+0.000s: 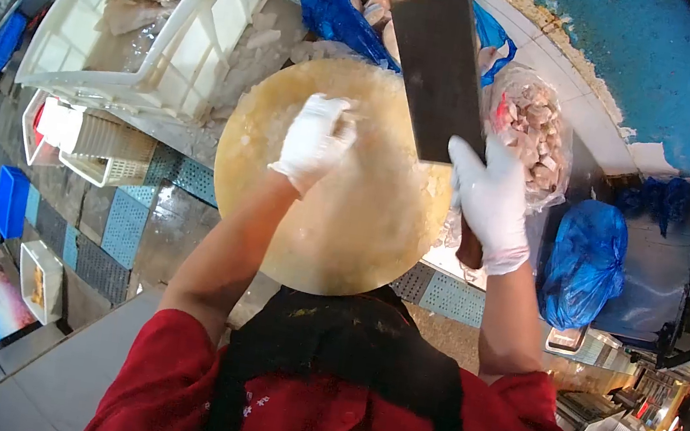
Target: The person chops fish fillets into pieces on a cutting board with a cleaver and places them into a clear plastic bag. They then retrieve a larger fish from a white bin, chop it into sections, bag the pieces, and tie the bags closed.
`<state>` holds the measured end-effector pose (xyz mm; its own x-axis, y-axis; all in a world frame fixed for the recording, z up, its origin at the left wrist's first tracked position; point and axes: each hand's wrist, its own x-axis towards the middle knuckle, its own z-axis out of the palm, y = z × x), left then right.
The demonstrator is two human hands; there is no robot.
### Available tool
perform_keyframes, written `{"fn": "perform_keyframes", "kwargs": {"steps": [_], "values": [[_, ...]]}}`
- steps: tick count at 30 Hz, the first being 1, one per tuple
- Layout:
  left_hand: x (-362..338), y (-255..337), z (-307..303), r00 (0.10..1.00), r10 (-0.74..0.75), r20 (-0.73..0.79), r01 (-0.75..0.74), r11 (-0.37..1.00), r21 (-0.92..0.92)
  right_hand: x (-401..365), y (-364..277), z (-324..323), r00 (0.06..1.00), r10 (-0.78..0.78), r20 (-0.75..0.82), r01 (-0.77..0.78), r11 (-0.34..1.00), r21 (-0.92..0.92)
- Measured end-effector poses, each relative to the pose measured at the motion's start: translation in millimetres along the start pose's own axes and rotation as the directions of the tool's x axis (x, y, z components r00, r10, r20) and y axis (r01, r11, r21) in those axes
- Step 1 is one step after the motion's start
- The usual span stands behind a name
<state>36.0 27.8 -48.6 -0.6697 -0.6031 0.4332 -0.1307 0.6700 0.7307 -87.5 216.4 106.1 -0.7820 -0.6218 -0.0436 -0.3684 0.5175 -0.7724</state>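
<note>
My right hand, in a white glove, is wrapped round the wooden handle of a cleaver. Its broad dark blade is raised over the far right side of a round chopping block. My left hand, gloved too, is closed above the left part of the block; whatever its fingers may hold is hidden. Wet, pale bits lie on the block's surface. Beyond it, a blue plastic bag lies open with pale cut pieces, perhaps fish, inside. Right of the blade is a clear bag of chopped chunks.
At the far left stands a white crate with a piece of fish in it; crushed ice lies beside the crate. A full blue bag is at the right. Smaller baskets sit lower on the left.
</note>
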Motion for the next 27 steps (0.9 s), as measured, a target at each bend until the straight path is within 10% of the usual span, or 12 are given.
{"fn": "perform_keyframes", "kwargs": {"steps": [4, 9, 12, 13, 14, 17, 19, 27], "values": [[15.3, 18.7, 22.0, 0.939, -0.084, 0.334, 0.053, 0.994, 0.099, -28.7, 51.8, -1.1, 0.951, 0.294, 0.092, -0.304, 0.946, 0.118], [26.8, 12.2, 46.2, 0.927, 0.116, 0.357, -0.206, 0.952, 0.226, -53.7, 87.3, -11.4, 0.880, 0.451, 0.149, -0.475, 0.833, 0.284], [39.2, 19.3, 40.4, 0.912, -0.010, 0.410, -0.025, 0.996, 0.080, -63.5, 99.0, -22.7, 0.850, 0.498, 0.172, -0.522, 0.750, 0.405], [48.5, 35.9, 33.5, 0.810, -0.344, 0.475, 0.471, 0.864, -0.178, -65.8, 105.8, -25.0, 0.852, 0.489, 0.188, -0.514, 0.708, 0.484], [57.6, 46.0, 30.6, 0.564, -0.561, 0.606, 0.823, 0.447, -0.352, -67.0, 107.3, -28.6, 0.853, 0.486, 0.189, -0.509, 0.695, 0.508], [71.2, 35.9, 52.7, 0.432, -0.340, 0.835, 0.888, -0.002, -0.460, -73.3, 115.3, -44.6, 0.789, 0.581, 0.201, -0.595, 0.640, 0.485], [82.9, 39.0, 75.6, 0.352, 0.139, 0.926, 0.882, -0.380, -0.278, -81.8, 125.6, -52.8, 0.795, 0.580, 0.178, -0.580, 0.639, 0.505], [143.2, 106.6, 230.2, 0.279, 0.143, 0.950, 0.884, -0.425, -0.196, -113.9, 154.8, -101.9, 0.743, 0.668, 0.040, -0.566, 0.596, 0.570]]}}
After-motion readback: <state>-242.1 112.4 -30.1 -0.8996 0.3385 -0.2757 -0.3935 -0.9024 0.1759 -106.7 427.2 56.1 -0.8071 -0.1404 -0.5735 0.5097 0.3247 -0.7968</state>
